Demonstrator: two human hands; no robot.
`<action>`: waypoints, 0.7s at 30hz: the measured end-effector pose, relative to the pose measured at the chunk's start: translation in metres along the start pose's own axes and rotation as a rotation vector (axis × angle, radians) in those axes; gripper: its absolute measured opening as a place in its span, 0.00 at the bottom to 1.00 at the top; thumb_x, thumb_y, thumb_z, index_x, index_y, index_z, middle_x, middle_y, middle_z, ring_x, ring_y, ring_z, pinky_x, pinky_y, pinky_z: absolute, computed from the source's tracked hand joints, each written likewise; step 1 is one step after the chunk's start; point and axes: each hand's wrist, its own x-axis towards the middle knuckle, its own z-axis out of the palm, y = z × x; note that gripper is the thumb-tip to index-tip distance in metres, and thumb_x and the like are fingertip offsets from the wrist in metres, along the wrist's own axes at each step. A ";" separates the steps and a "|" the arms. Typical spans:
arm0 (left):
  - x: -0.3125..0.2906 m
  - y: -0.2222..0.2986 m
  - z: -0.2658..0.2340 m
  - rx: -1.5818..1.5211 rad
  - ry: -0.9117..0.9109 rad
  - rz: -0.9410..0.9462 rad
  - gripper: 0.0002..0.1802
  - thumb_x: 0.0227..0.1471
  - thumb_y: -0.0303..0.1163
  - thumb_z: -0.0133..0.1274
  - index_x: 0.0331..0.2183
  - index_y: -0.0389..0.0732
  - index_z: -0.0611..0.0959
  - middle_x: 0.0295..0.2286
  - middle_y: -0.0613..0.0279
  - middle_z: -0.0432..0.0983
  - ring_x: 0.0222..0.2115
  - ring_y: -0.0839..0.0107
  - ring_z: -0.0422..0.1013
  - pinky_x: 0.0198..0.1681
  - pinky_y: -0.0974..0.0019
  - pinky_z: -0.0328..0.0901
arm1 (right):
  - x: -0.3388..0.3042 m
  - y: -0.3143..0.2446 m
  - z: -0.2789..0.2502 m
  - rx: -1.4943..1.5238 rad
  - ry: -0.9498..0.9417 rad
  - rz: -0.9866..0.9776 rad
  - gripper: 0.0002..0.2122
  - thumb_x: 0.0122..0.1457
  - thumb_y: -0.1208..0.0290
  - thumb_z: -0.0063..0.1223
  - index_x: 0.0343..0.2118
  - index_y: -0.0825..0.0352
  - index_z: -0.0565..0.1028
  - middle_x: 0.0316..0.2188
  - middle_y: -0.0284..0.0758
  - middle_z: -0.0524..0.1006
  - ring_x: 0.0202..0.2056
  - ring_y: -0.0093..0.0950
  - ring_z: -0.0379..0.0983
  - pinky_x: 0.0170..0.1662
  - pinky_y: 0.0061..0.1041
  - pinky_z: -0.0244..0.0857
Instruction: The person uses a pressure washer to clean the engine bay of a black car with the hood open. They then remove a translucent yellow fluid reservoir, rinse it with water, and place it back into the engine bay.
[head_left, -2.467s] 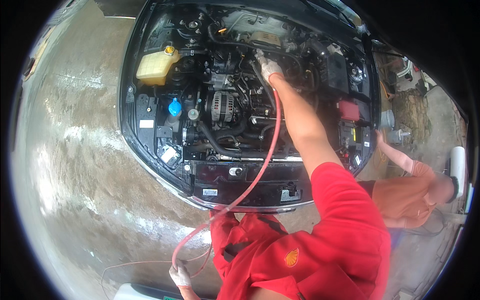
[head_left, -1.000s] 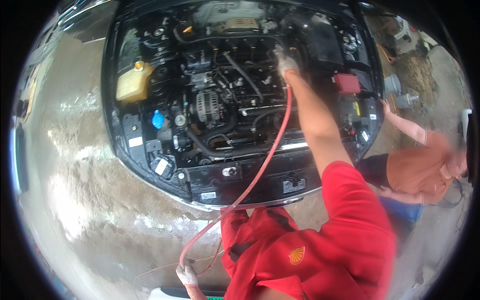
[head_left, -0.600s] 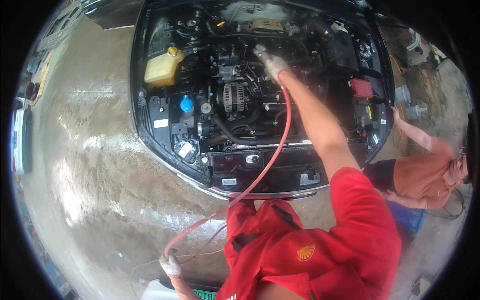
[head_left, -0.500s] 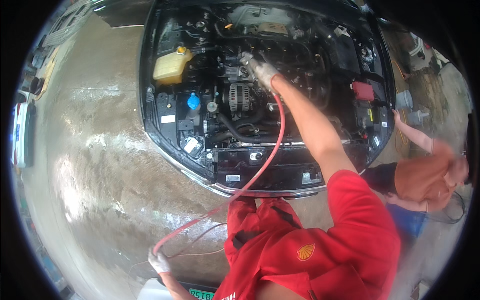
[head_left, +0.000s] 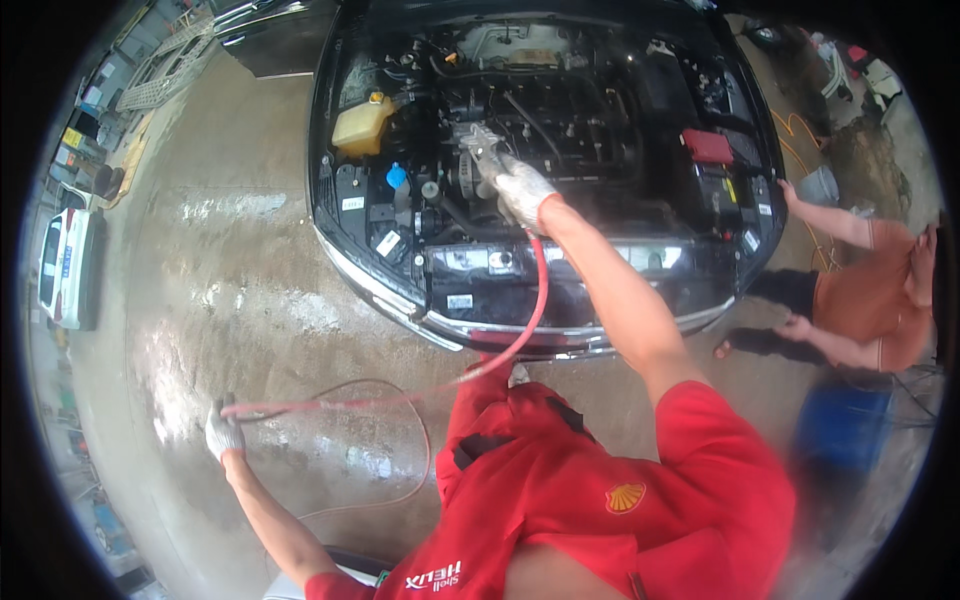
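My right hand (head_left: 523, 193), in a white work glove, is closed around a grey metal hose gun (head_left: 482, 143) held over the open engine bay (head_left: 560, 135) of a black car. A red hose (head_left: 540, 288) hangs from below that hand and curves back over the front of the car. Out to the left, my gloved left hand (head_left: 225, 433) grips the same hose, holding it off the floor. Near the gun are a yellowish tank (head_left: 360, 128) and a blue cap (head_left: 397, 176). The gun's trigger is hidden.
At the car's right side stands another person (head_left: 865, 285) in an orange top, one hand on the car's edge. Behind that person is a blue barrel (head_left: 842, 425). A grey bucket (head_left: 820, 186) and yellow hose (head_left: 790, 128) lie at right. The concrete floor (head_left: 230, 250) looks wet.
My right hand and the gun have come nearer to the car's front. My left hand has swung up and outward with the hose. The view has shifted slightly.
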 end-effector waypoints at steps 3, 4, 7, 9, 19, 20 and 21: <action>0.030 0.031 0.030 -0.587 -0.131 -0.137 0.28 0.67 0.25 0.53 0.66 0.34 0.74 0.57 0.53 0.80 0.52 0.64 0.77 0.52 0.60 0.73 | -0.058 0.006 -0.018 -0.116 0.001 -0.103 0.25 0.72 0.46 0.47 0.53 0.67 0.75 0.31 0.36 0.81 0.16 0.21 0.64 0.19 0.27 0.59; 0.036 0.048 0.047 -0.752 -0.167 -0.122 0.28 0.67 0.26 0.54 0.66 0.34 0.74 0.57 0.55 0.80 0.51 0.67 0.77 0.52 0.62 0.73 | -0.074 0.007 -0.020 -0.143 0.015 -0.061 0.29 0.71 0.42 0.48 0.56 0.68 0.74 0.36 0.38 0.82 0.16 0.20 0.64 0.20 0.27 0.59; 0.036 0.108 0.096 -0.568 -0.194 0.249 0.21 0.67 0.37 0.60 0.56 0.37 0.84 0.48 0.53 0.85 0.48 0.62 0.80 0.51 0.59 0.73 | -0.132 0.001 -0.031 -0.029 0.029 -0.065 0.32 0.70 0.42 0.50 0.60 0.69 0.72 0.39 0.38 0.82 0.17 0.19 0.64 0.21 0.27 0.59; 0.029 0.153 0.125 -0.294 -0.205 0.446 0.16 0.64 0.39 0.62 0.49 0.43 0.88 0.47 0.48 0.85 0.50 0.53 0.80 0.55 0.56 0.72 | -0.164 -0.012 -0.031 -0.113 0.068 -0.035 0.24 0.71 0.49 0.51 0.56 0.67 0.73 0.30 0.32 0.78 0.21 0.20 0.65 0.24 0.26 0.59; -0.039 0.240 0.273 0.145 -0.680 0.809 0.19 0.57 0.48 0.64 0.45 0.49 0.91 0.44 0.47 0.86 0.48 0.49 0.81 0.54 0.49 0.74 | -0.275 -0.049 -0.016 -0.007 0.282 0.150 0.24 0.70 0.51 0.52 0.60 0.65 0.72 0.25 0.27 0.75 0.15 0.17 0.61 0.18 0.21 0.56; -0.044 0.237 0.288 0.173 -0.714 0.876 0.19 0.57 0.48 0.63 0.45 0.49 0.91 0.43 0.47 0.86 0.48 0.49 0.81 0.54 0.49 0.74 | -0.283 -0.055 -0.010 -0.043 0.307 0.121 0.24 0.71 0.51 0.52 0.60 0.65 0.72 0.25 0.27 0.74 0.15 0.16 0.60 0.17 0.21 0.55; -0.048 0.233 0.302 0.227 -0.773 0.947 0.19 0.58 0.47 0.62 0.47 0.49 0.90 0.44 0.47 0.86 0.49 0.48 0.81 0.54 0.49 0.74 | -0.291 -0.060 -0.001 -0.056 0.319 0.079 0.24 0.71 0.52 0.51 0.61 0.65 0.72 0.25 0.27 0.74 0.15 0.16 0.59 0.17 0.21 0.54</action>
